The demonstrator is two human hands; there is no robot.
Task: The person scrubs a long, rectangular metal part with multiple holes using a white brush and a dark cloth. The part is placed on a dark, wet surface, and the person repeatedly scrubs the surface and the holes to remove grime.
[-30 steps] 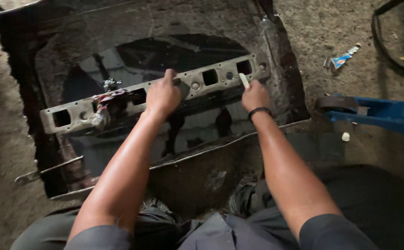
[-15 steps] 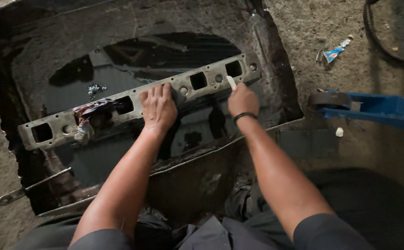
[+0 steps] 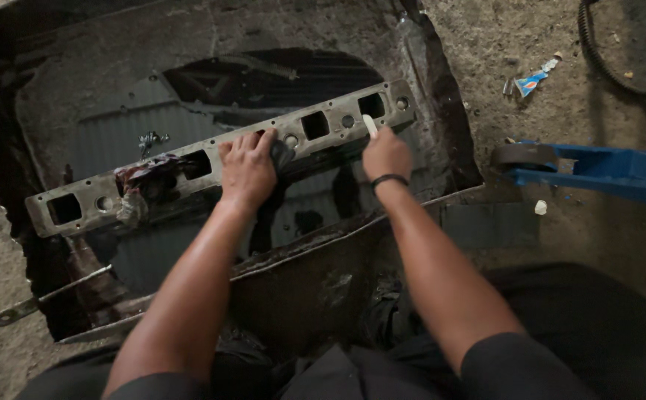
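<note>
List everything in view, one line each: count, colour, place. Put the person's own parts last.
long metal plate: 1, grey, square holes, slanting across the dark tray
rag: 1, red and white, stuffed in the plate's left part
dark tray: 1, black, greasy, on the ground
blue tool: 1, right edge
wrapper: 1, blue and white, upper right ground
wrench: 1, grey, lower left
left hand: on the plate's middle
right hand: wristband, holding a pale stick against the plate
</note>
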